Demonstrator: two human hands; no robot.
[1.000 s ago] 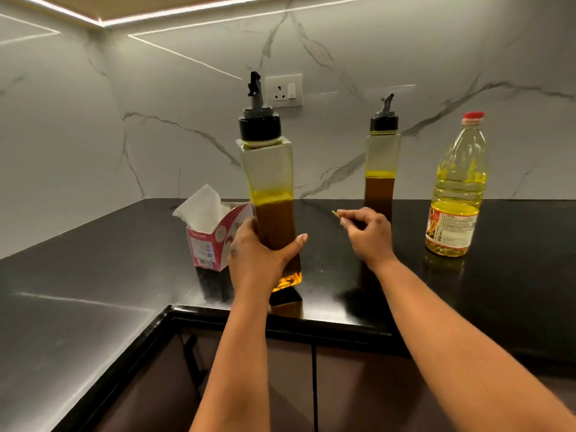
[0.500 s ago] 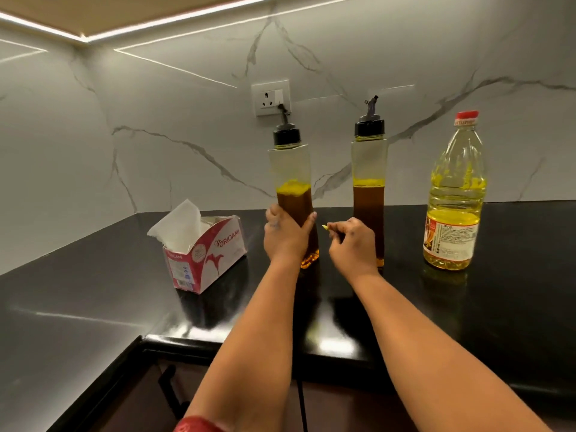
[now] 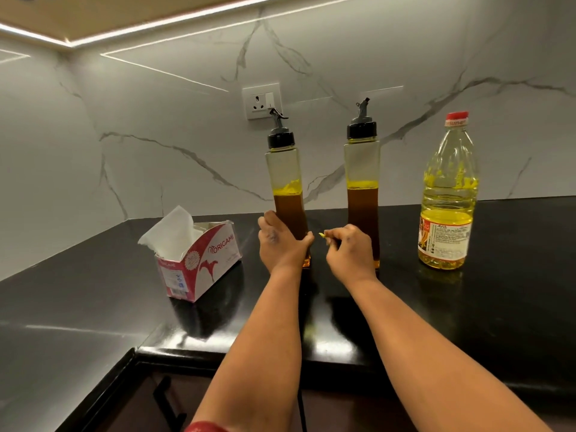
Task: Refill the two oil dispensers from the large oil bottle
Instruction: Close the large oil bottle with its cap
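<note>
Head view: left hand (image 3: pixel 282 244) grips the left oil dispenser (image 3: pixel 288 194), now set down on the bench (image 3: pixel 498 291) beside the second dispenser (image 3: pixel 362 194); right-hand fingers (image 3: pixel 335 236) pinch a small yellow scrap. Large oil bottle (image 3: pixel 447 194) stands capped, well right: pouring not begun.

Bare forearms, red band (image 3: pixel 205 427) at left arm

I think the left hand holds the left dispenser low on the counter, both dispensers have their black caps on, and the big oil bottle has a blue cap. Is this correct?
One detail is wrong: the large oil bottle has a red cap, not blue, as the head view shows. The rest stands: the left hand grips the left dispenser low on the counter, and both it and the right dispenser have their black caps on.
</note>
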